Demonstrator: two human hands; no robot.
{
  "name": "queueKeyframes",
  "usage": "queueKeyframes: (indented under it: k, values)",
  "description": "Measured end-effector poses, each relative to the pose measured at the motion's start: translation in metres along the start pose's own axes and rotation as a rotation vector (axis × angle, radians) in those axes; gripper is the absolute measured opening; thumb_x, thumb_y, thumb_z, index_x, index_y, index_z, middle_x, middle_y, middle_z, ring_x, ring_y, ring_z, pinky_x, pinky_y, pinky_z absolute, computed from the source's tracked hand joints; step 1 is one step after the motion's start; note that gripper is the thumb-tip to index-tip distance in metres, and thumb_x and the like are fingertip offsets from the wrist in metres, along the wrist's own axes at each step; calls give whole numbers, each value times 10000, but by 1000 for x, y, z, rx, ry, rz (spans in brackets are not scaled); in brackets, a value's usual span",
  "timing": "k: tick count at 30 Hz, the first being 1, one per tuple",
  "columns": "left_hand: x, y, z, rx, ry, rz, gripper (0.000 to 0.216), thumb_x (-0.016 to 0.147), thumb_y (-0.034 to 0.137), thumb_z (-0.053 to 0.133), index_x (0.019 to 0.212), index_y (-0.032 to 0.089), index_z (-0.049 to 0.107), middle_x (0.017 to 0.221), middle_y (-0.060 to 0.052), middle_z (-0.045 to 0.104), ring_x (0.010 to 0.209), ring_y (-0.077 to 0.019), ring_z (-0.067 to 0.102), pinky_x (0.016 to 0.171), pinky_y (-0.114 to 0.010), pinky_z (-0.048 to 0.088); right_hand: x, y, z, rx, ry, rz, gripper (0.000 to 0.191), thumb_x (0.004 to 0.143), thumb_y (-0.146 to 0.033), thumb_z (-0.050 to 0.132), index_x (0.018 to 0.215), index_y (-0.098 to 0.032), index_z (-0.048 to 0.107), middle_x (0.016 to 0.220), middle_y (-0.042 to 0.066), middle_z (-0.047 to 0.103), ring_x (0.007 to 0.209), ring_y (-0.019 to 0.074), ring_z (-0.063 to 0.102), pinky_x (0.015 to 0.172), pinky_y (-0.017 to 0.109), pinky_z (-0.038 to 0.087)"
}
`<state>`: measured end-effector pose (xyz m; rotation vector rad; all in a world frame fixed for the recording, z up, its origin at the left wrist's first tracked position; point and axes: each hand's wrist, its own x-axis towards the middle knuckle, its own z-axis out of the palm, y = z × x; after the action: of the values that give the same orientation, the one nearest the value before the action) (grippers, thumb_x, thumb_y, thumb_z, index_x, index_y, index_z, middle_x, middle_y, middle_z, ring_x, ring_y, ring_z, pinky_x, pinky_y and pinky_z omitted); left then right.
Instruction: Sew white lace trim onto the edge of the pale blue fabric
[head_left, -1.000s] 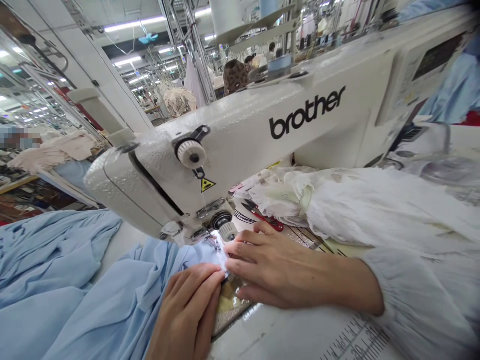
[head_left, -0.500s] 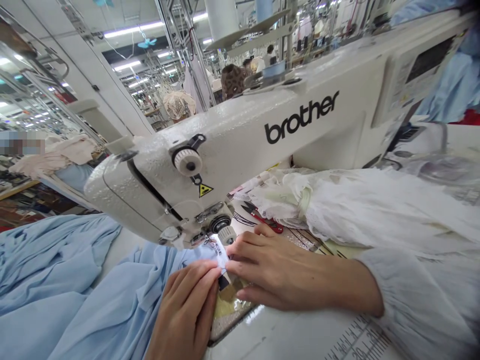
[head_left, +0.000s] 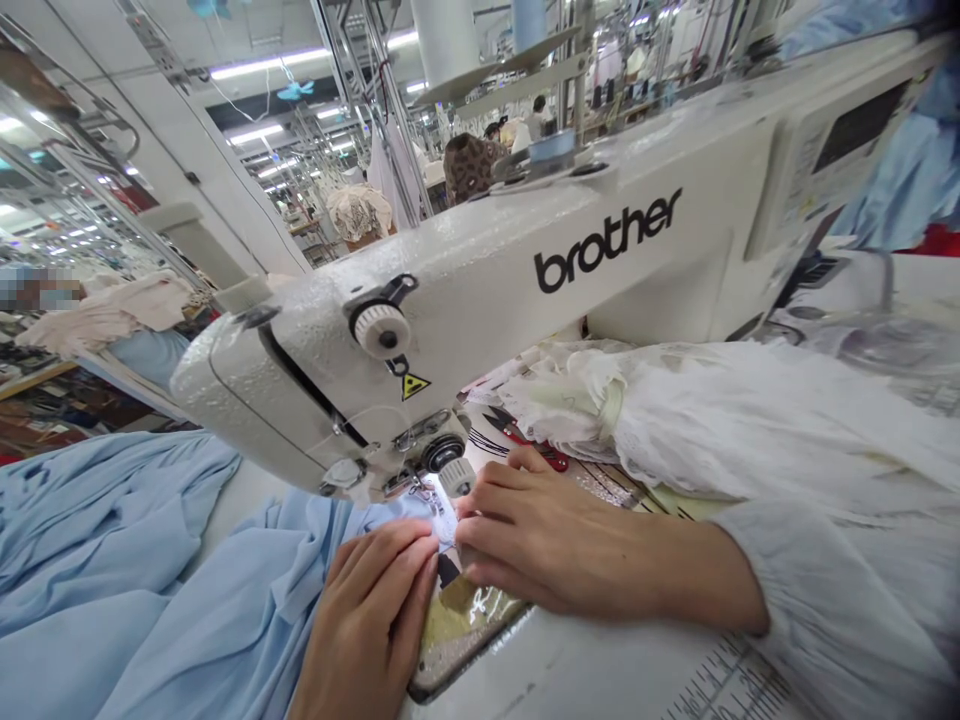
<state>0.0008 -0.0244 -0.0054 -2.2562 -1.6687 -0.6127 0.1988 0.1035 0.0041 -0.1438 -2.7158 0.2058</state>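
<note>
We press our left hand (head_left: 371,625) flat on the light blue fabric (head_left: 150,580), just in front of the needle of the sewing machine (head_left: 525,270), fingers stretched out and close together, gripping nothing. Our right hand (head_left: 540,540) lies right of that needle, fingers narrow and slightly bent, the tips pinning a small white strip (head_left: 444,518) to the fabric. The fabric spreads left of the machine. Red snips (head_left: 529,442) lie under the machine's arm, beside a white lace bundle (head_left: 675,410).

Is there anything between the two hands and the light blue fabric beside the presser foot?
Only a small white strip: it lies on the blue fabric under the fingertips of the right hand, at the presser foot. The left hand rests directly on the fabric. The red snips lie behind the right hand, aside.
</note>
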Motion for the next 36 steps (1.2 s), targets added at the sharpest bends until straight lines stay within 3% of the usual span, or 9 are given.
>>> queueKeyframes:
  k: [3, 6, 13, 20, 27, 36]
  values:
    - [2, 2, 0, 5, 38, 9, 202, 897, 147, 540, 1067, 210, 629, 1081, -23, 675, 998, -139, 624, 892, -256, 510, 11, 2, 5, -120, 25, -39, 163, 953, -222, 559, 798, -182, 589, 772, 4, 618, 784, 180, 501, 732, 345, 285]
    - [4, 5, -2, 0, 63, 13, 192, 897, 148, 531, 1046, 192, 644, 1054, -31, 687, 965, -141, 639, 864, -252, 520, 21, 1, 9, -166, 23, -100, 163, 888, -175, 633, 734, -172, 580, 714, 8, 603, 733, 180, 495, 693, 344, 274]
    - [5, 8, -3, -40, 48, -27, 159, 906, 142, 531, 1013, 185, 642, 1040, -25, 672, 954, -123, 614, 874, -237, 499, 23, -4, 13, -190, 18, -109, 142, 897, -132, 583, 760, -150, 617, 731, 40, 613, 695, 178, 481, 647, 339, 265]
    - [5, 9, -2, -36, 61, -34, 175, 907, 133, 524, 1026, 206, 630, 1029, -19, 676, 936, -132, 623, 861, -256, 508, 17, 2, 13, -111, -2, -93, 162, 919, -150, 560, 765, -187, 594, 763, -6, 594, 648, 143, 434, 653, 329, 263]
    - [2, 3, -1, 1, -5, 27, 243, 918, 146, 501, 1124, 213, 610, 1105, -25, 655, 1014, -144, 599, 897, -265, 470, 2, -3, 5, -42, -36, -2, 160, 987, -199, 472, 913, -182, 612, 899, 35, 586, 780, 166, 456, 705, 310, 329]
    - [4, 1, -4, -29, -37, 87, 267, 897, 86, 492, 1125, 170, 601, 1121, -38, 652, 1049, -125, 580, 949, -226, 430, 0, -2, 6, -75, -8, -10, 124, 958, -167, 504, 863, -152, 583, 879, 44, 573, 758, 177, 440, 683, 320, 327]
